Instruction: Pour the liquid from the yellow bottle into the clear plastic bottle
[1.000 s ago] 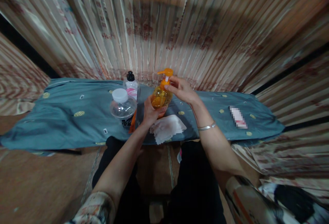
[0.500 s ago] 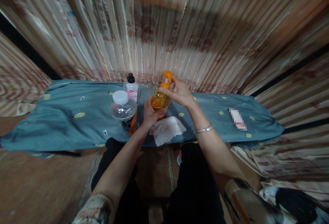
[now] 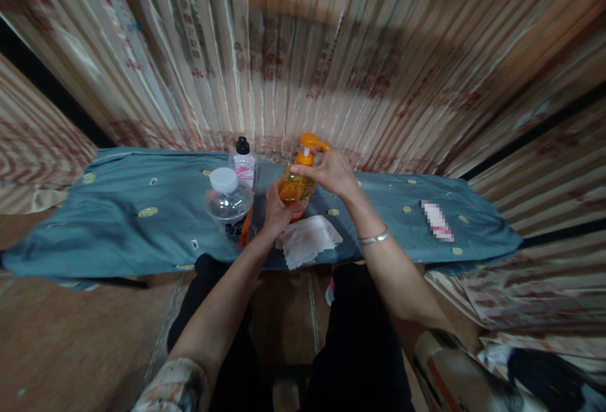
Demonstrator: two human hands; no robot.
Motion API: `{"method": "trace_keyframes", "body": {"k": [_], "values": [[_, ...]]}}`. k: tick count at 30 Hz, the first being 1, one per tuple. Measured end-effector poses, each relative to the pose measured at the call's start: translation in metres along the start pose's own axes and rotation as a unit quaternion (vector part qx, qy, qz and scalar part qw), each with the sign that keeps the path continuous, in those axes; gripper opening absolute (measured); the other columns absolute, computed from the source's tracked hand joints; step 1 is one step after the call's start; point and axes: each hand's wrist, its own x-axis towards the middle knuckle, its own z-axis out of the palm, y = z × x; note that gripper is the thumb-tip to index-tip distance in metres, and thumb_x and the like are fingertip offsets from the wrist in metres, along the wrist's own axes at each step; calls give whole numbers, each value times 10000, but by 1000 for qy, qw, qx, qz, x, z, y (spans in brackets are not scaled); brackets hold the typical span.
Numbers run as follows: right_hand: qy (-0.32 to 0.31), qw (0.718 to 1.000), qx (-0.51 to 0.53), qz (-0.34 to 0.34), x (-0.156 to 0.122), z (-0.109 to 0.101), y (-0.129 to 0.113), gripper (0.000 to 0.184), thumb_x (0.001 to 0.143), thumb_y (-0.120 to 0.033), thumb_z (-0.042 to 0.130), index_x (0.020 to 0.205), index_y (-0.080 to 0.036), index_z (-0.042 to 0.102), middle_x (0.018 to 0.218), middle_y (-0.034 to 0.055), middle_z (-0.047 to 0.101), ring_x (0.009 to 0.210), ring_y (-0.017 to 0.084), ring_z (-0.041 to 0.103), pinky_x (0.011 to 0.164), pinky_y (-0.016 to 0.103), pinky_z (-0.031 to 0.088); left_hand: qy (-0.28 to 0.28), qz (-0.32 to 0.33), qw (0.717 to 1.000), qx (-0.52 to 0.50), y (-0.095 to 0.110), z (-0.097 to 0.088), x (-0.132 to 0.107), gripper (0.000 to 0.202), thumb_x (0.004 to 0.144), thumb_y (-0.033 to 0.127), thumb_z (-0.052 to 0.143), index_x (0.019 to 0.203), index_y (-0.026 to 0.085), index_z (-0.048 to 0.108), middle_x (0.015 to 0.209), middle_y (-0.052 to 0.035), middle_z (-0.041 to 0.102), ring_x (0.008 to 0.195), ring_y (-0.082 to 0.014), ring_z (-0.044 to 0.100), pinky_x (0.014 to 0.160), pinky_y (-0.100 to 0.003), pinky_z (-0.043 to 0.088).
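Note:
A clear pump bottle (image 3: 292,191) with an orange pump top and amber contents is tilted a little over the cloth-covered table. My left hand (image 3: 277,209) is wrapped round its lower body. Up at the neck, my right hand (image 3: 335,172) has its fingers closed on the bottle just below the pump head, whose orange spout points right over the fingers. Just in front of the bottle lies a crumpled white cloth (image 3: 310,240) with a zigzag edge. To the left stand a clear bottle with a white cap (image 3: 224,180) and a clear bottle with a black cap (image 3: 243,161).
The table (image 3: 118,210) has a blue-green cover with yellow motifs. A blurred white and pink packet-like item (image 3: 437,221) lies on its right side. Pleated curtains (image 3: 284,52) hang close behind. Dark bars (image 3: 52,84) run along both sides.
The orange pump head has turned, so its spout now points right above my right hand. My left hand keeps its hold on the bottle.

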Motion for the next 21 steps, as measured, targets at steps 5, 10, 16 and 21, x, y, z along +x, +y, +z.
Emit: {"method": "trace_keyframes", "body": {"k": [5, 10, 16, 21], "values": [[-13, 999, 45, -17, 2, -2, -1, 474, 864, -585, 915, 1047, -164, 797, 1027, 80, 832, 1053, 309, 789, 980, 413, 600, -1, -1, 1000, 0, 0, -1, 1, 834, 610, 284, 1086, 1337, 259, 679, 1317, -99, 773, 1309, -389, 748, 1158, -582, 611], [-61, 971, 220, -66, 13, -7, 9, 673, 805, -825, 892, 1009, -204, 731, 1095, 93, 829, 1111, 277, 782, 1051, 433, 640, -1, -3, 1000, 2, 0, 0, 2, 815, 617, 253, 1084, 1325, 275, 681, 1334, -106, 771, 1330, -385, 740, 1190, -598, 592], [0, 973, 208, -97, 9, -23, 4, 643, 889, -826, 855, 1109, -235, 729, 1105, 65, 804, 1087, 246, 770, 1006, 415, 667, -4, -1, 1000, -2, -1, -1, 1, 910, 612, 273, 1086, 1408, 267, 645, 1421, -104, 756, 1390, -382, 720, 1223, -572, 571], [132, 967, 173, -134, -1, -63, -5, 524, 960, -713, 870, 1176, -255, 734, 1124, 44, 793, 1161, 246, 785, 1032, 448, 685, -1, -3, 1000, -7, -4, 0, 0, 979, 624, 251, 1084, 1480, 266, 609, 1479, -133, 729, 1430, -385, 701, 1251, -586, 550]]}}
